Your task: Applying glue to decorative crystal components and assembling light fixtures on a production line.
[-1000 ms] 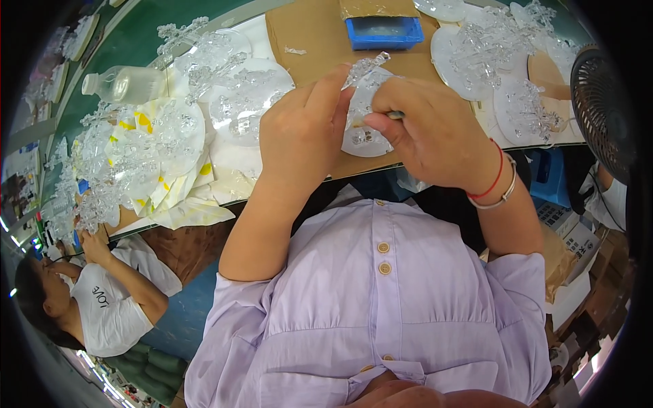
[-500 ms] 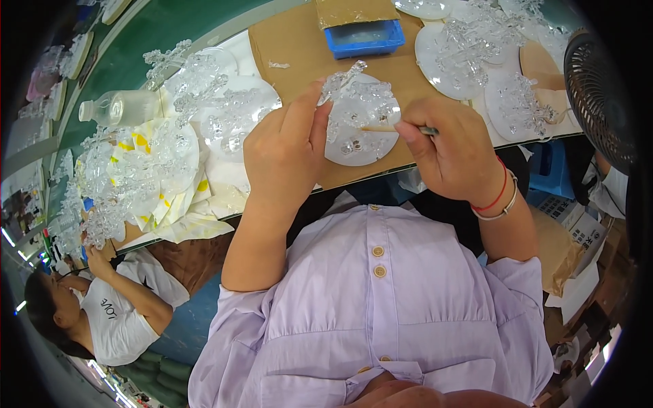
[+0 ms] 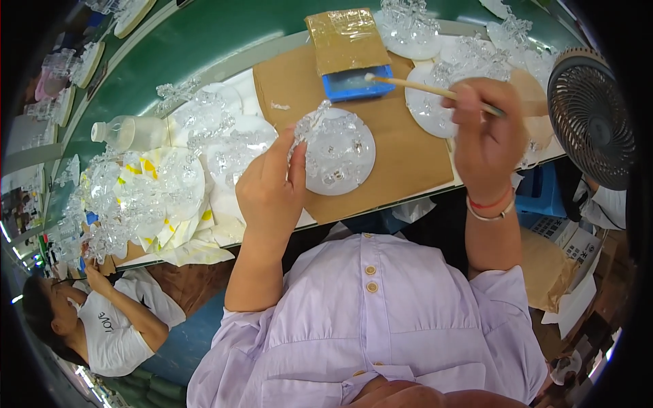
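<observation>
The left hand (image 3: 271, 192) pinches a clear crystal ornament (image 3: 314, 127); the right hand (image 3: 486, 146) grips a thin wooden brush (image 3: 422, 87) touching the small blue tray (image 3: 358, 83).

A small clear glass piece (image 3: 309, 126), knobbly and glinting, stands tilted at ten o'clock of a round white plate (image 3: 360, 153) carrying more clear crystal bits. A thin wooden stick (image 3: 425, 88) slants toward ten o'clock, its white tip in the blue tray (image 3: 354, 85).

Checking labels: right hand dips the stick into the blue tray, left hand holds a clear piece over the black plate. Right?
Not quite: in the head view the plate is white, not black. The right hand does dip the stick into the blue tray; the left hand holds the clear piece.
</observation>
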Tool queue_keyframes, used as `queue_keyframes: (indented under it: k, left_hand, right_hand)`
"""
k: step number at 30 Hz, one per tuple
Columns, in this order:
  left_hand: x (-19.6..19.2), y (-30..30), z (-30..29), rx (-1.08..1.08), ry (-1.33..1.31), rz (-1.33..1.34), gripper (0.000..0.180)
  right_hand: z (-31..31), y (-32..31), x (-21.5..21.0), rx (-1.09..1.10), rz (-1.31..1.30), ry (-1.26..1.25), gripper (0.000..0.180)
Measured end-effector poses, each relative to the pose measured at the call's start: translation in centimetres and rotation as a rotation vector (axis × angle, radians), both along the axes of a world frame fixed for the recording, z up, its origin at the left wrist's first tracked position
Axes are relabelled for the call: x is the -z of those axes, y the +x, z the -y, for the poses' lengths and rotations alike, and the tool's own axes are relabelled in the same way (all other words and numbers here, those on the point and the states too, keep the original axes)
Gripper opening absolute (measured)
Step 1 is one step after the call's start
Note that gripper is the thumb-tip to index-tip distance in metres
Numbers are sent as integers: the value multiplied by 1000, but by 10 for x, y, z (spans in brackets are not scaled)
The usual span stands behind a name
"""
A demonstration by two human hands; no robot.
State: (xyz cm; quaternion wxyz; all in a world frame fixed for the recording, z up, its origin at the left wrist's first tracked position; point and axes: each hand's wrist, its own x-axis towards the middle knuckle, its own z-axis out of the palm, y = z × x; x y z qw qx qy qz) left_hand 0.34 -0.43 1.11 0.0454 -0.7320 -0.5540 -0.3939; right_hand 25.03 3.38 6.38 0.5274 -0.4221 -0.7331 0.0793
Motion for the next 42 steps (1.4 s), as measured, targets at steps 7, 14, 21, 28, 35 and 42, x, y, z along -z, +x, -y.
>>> queue_keyframes:
  k: [7,14,21,28,35,42]
  left_hand:
    - [0,-2,4,71,-50,41,30]
    - [4,-4,7,84,-65,62,33]
    - [6,-4,7,79,-53,50,32]
    - [7,-1,8,59,-58,64,29]
    - [8,-2,7,48,-75,83,28]
    - [8,-4,8,26,-111,80,24]
  right_hand:
    - [-31,-30,21,60,175,-96,11]
    - [-43,-43,27,4,195,-74,12]
    - [-44,-41,28,-2,174,-77,12]
    - [-42,-41,21,-78,209,-65,9]
    - [-16,-19,11,-63,137,-46,6]
    - [46,19,4,-90,-16,-22,17]
